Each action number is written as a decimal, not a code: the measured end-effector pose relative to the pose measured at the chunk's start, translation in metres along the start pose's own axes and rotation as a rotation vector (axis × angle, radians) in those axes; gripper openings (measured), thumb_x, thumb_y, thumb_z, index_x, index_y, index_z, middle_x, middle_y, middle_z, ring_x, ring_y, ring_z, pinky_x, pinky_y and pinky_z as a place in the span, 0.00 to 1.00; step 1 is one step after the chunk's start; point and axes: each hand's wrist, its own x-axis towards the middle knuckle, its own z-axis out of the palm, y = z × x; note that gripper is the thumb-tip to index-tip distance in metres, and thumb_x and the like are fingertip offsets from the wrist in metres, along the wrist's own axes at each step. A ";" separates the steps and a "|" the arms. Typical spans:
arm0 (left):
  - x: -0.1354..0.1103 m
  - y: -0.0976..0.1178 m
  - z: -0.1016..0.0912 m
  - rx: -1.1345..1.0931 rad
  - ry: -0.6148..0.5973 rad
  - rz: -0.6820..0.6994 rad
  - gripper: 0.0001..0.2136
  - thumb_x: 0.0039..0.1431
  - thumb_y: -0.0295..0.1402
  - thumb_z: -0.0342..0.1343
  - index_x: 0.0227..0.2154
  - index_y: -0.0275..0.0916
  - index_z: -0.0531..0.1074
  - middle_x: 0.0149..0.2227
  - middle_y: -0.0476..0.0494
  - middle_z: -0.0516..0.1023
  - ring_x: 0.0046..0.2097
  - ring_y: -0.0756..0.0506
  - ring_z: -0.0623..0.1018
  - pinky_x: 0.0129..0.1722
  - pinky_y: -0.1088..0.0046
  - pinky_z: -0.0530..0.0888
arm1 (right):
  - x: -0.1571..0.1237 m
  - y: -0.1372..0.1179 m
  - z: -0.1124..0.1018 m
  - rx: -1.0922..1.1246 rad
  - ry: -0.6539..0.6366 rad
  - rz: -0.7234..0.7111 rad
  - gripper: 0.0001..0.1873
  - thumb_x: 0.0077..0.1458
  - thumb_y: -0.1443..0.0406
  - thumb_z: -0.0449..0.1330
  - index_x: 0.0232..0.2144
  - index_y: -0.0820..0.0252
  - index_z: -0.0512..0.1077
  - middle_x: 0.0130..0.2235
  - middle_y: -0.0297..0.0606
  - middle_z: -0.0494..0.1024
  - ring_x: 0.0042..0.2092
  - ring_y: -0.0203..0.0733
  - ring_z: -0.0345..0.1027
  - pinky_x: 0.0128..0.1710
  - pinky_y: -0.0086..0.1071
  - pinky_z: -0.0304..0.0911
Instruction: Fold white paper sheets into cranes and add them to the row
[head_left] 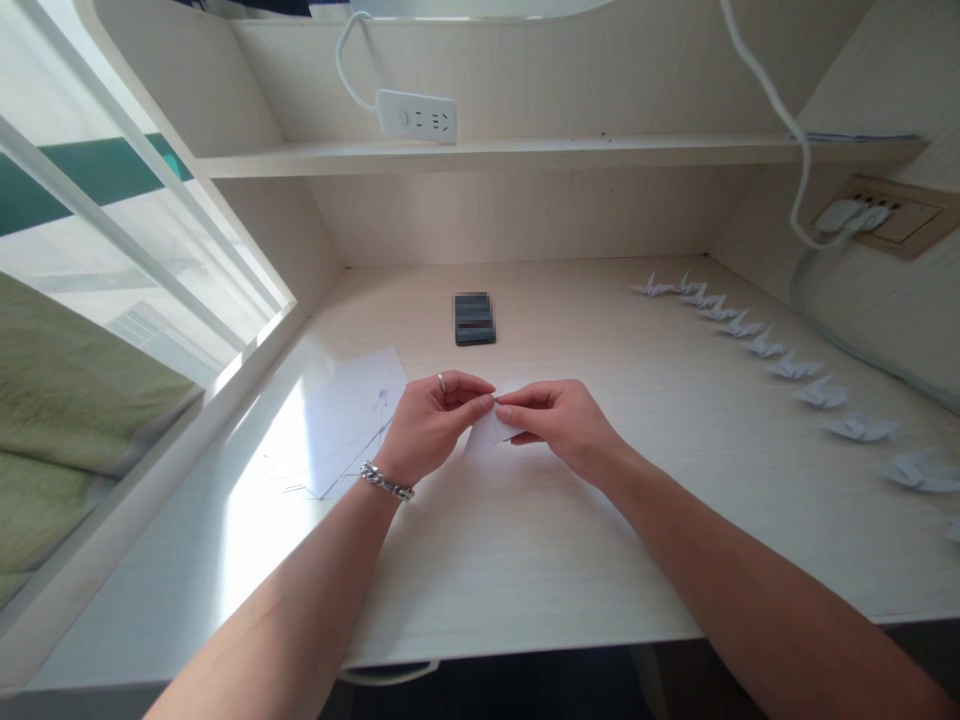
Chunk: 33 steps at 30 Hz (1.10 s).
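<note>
Between my two hands, over the middle of the desk, is a small piece of folded white paper. My left hand pinches its upper left part between thumb and fingers; a ring and a chain bracelet are on this hand and wrist. From the other side my right hand pinches the paper's upper right part, and its fingertips nearly meet those of the left. The fingers hide part of the folds. Left of my left hand lies a flat white paper sheet with dark lines on it.
Several white paper cranes stand in a curved row along the desk's right side. A dark phone-like object lies behind my hands. A power strip sits on the shelf. A white cable hangs at the right by a wall socket.
</note>
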 end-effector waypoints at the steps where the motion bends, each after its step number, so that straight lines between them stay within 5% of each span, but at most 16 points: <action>1: 0.000 -0.001 0.000 -0.011 0.002 0.001 0.10 0.51 0.36 0.65 0.34 0.35 0.78 0.33 0.42 0.82 0.34 0.47 0.79 0.33 0.73 0.74 | 0.000 0.000 0.000 0.001 0.001 -0.004 0.13 0.44 0.60 0.70 0.33 0.60 0.82 0.33 0.39 0.82 0.36 0.40 0.75 0.35 0.33 0.73; 15: -0.001 0.006 0.003 -0.239 0.018 -0.073 0.12 0.52 0.34 0.62 0.40 0.35 0.76 0.28 0.46 0.79 0.31 0.48 0.78 0.33 0.71 0.75 | 0.002 0.002 0.001 0.010 0.053 -0.053 0.16 0.39 0.58 0.73 0.32 0.60 0.82 0.32 0.40 0.82 0.35 0.42 0.75 0.35 0.37 0.73; 22: -0.002 -0.001 0.001 -0.136 -0.006 0.020 0.12 0.50 0.32 0.66 0.38 0.36 0.77 0.32 0.43 0.82 0.35 0.46 0.81 0.37 0.71 0.76 | 0.002 0.004 0.001 -0.016 0.039 -0.088 0.14 0.40 0.59 0.72 0.32 0.60 0.82 0.31 0.39 0.82 0.34 0.41 0.75 0.34 0.37 0.73; 33: -0.001 0.000 -0.001 -0.057 0.000 -0.017 0.14 0.46 0.34 0.69 0.37 0.36 0.78 0.32 0.41 0.84 0.36 0.42 0.82 0.37 0.67 0.79 | 0.004 0.005 -0.001 -0.027 0.036 -0.092 0.17 0.37 0.58 0.73 0.32 0.60 0.82 0.31 0.39 0.82 0.34 0.42 0.75 0.35 0.38 0.73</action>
